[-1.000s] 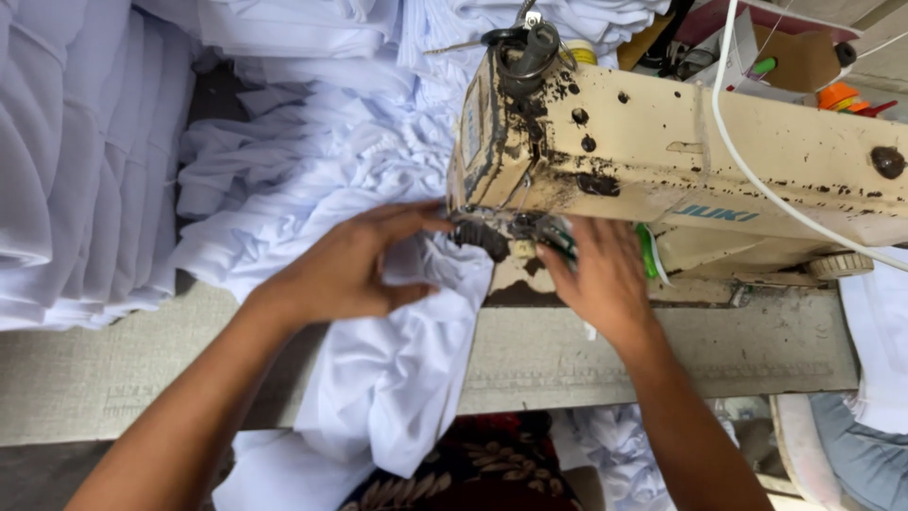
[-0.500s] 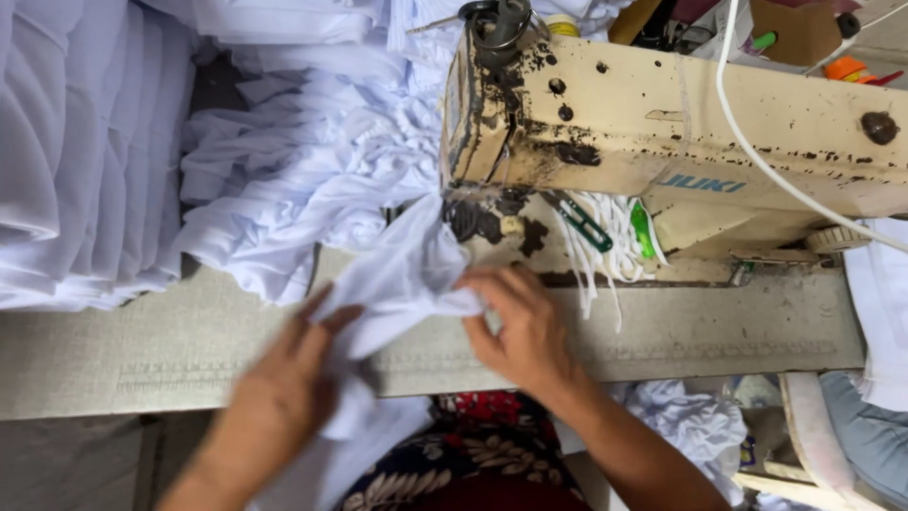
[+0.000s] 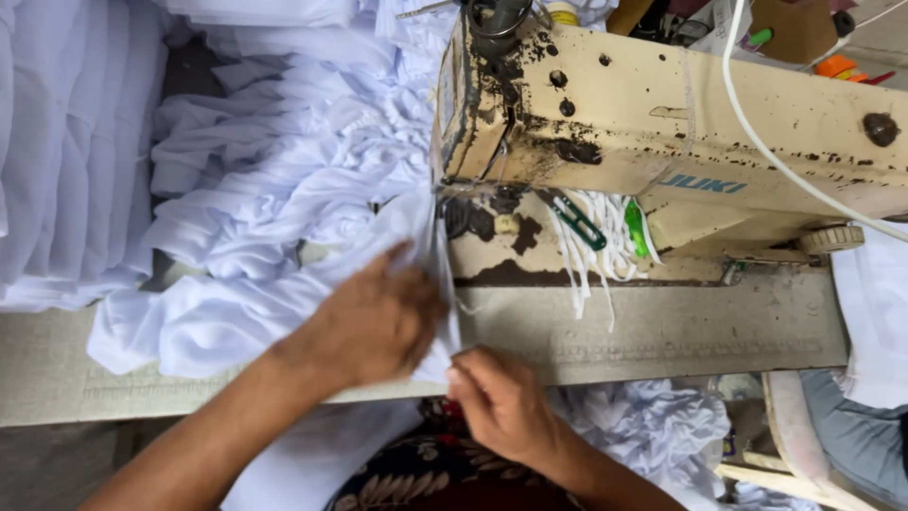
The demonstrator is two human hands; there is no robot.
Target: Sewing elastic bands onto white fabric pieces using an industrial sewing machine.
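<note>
A worn cream sewing machine [image 3: 662,123] stands on the grey table [image 3: 662,331]. White cloth [image 3: 246,312] runs from under its needle area toward the table's front edge. My left hand [image 3: 374,322] lies flat on this cloth, pressing it down just left of the seam line. My right hand [image 3: 501,402] is at the front edge, fingers pinched on the cloth's near end below the left hand. The needle itself is hidden by the machine head.
A heap of white garments [image 3: 284,161] lies behind and left of the machine, with a folded white stack [image 3: 57,151] at the far left. White tape strips and green clips [image 3: 605,237] hang under the machine arm. More white cloth [image 3: 653,426] sits below the table.
Both hands have drawn back from the needle area toward the table's front edge. The left hand now lies flat on the cloth, and the right hand has dropped below it.
</note>
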